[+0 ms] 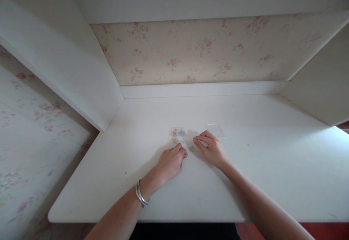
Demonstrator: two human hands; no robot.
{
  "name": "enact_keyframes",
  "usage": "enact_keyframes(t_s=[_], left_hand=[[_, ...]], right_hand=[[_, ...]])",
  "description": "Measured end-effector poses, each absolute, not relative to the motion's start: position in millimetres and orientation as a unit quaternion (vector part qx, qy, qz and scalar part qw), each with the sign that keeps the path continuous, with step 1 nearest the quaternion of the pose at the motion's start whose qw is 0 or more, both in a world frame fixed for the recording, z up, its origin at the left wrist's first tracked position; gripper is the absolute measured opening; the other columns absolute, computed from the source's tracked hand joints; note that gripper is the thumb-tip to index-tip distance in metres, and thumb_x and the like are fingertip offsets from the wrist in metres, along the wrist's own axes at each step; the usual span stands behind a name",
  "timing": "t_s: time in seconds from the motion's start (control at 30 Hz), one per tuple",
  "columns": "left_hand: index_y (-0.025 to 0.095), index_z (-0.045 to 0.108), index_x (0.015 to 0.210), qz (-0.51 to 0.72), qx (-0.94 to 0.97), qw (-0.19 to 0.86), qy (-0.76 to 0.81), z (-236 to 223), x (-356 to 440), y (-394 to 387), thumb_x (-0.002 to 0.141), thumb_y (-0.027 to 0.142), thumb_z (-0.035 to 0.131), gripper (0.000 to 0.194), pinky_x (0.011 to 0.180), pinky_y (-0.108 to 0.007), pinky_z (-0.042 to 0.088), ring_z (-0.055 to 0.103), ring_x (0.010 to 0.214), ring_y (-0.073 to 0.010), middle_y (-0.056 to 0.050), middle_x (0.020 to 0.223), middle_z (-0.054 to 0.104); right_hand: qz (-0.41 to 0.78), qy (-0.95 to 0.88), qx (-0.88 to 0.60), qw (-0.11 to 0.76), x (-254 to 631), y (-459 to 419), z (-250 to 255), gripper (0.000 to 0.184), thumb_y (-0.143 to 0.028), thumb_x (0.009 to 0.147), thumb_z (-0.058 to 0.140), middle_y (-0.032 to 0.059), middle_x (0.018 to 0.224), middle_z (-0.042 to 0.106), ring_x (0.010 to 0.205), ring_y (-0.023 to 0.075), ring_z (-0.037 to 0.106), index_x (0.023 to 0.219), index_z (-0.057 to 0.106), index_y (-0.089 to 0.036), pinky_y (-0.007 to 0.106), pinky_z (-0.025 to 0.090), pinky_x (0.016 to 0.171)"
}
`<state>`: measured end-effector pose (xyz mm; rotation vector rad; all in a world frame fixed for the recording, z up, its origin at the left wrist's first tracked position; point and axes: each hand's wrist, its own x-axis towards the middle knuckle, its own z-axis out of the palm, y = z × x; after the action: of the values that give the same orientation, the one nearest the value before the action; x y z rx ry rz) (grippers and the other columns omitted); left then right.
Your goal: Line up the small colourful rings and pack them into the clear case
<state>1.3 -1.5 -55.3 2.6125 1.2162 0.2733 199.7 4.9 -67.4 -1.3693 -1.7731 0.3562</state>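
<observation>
A small clear plastic box (171, 134) with compartments lies on the white desk. Inside it are tiny pinkish, dark and yellowish coils or rings, too small to name. My left hand (172, 159) rests just in front of the box, its fingers curled closed; whatever they may hold is hidden. To the right of the box is my right hand (211, 148), thumb and fingertips brought together in a pinch. Anything between those tips is too small to make out. A small greenish piece (192, 148) sits on the desk between both hands. Behind my right hand lies a flat clear lid (215, 129).
The white desk (261, 174) has a raised back strip (207, 89) and side panels (89, 87) left and right. Overhead runs a white shelf edge (212, 0). A tiny dark bit (125, 173) lies left of my left forearm.
</observation>
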Motion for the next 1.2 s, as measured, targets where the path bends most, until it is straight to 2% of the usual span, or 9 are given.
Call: enact_keyframes(t_s=[0.27,0.6,0.9,1.07,1.2], left_hand=[[0.022,0.055,0.096,0.156,0.866,0.104,0.464,-34.5,3.8,27.9,0.094,0.028,0.038,0.018,0.072,-0.024,0.044,0.06,0.085,-0.0146,-0.002,0.1,0.057],[0.022,0.06,0.095,0.131,0.853,0.08,0.499,-34.2,23.8,75.8,0.094,0.029,0.037,0.023,0.073,-0.024,0.042,0.059,0.088,-0.0139,-0.002,0.099,0.058],[0.021,0.06,0.091,0.257,0.823,0.11,0.494,-40.8,-9.5,52.4,0.092,0.028,0.043,0.019,0.079,-0.025,0.044,0.058,0.085,-0.0137,-0.002,0.092,0.06],[0.02,0.06,0.091,0.287,0.818,0.137,0.478,-42.5,-26.1,26.7,0.092,0.029,0.043,0.019,0.073,-0.025,0.045,0.058,0.081,-0.0142,-0.003,0.089,0.06],[0.021,0.06,0.092,0.278,0.821,0.149,0.477,-44.3,-28.2,16.8,0.092,0.028,0.043,0.019,0.07,-0.024,0.045,0.057,0.077,-0.0135,-0.003,0.088,0.06]], right_hand=[[0.138,-0.728,-0.526,0.416,205.2,3.5,-66.9,0.019,-0.029,0.087,0.053,0.0048,0.081,0.058,0.077,0.0157,0.056,0.087,0.07,-0.023,0.026,0.047,0.063],[0.119,-0.75,-0.512,0.402,205.5,0.5,-65.8,0.018,-0.025,0.087,0.052,0.0047,0.082,0.058,0.077,0.0154,0.055,0.089,0.07,-0.022,0.029,0.045,0.07],[0.129,-0.807,-0.501,0.285,206.0,-3.8,-58.1,0.013,-0.022,0.082,0.057,0.0043,0.086,0.058,0.08,0.0158,0.054,0.09,0.066,-0.022,0.029,0.042,0.074],[0.104,-0.829,-0.498,0.23,203.9,-4.7,-59.0,0.012,-0.021,0.082,0.055,0.004,0.085,0.058,0.08,0.0157,0.053,0.086,0.066,-0.022,0.03,0.04,0.075],[0.098,-0.837,-0.492,0.219,200.2,-4.7,-60.1,0.016,-0.018,0.084,0.051,0.0036,0.082,0.057,0.077,0.0144,0.052,0.081,0.066,-0.021,0.028,0.039,0.072]])
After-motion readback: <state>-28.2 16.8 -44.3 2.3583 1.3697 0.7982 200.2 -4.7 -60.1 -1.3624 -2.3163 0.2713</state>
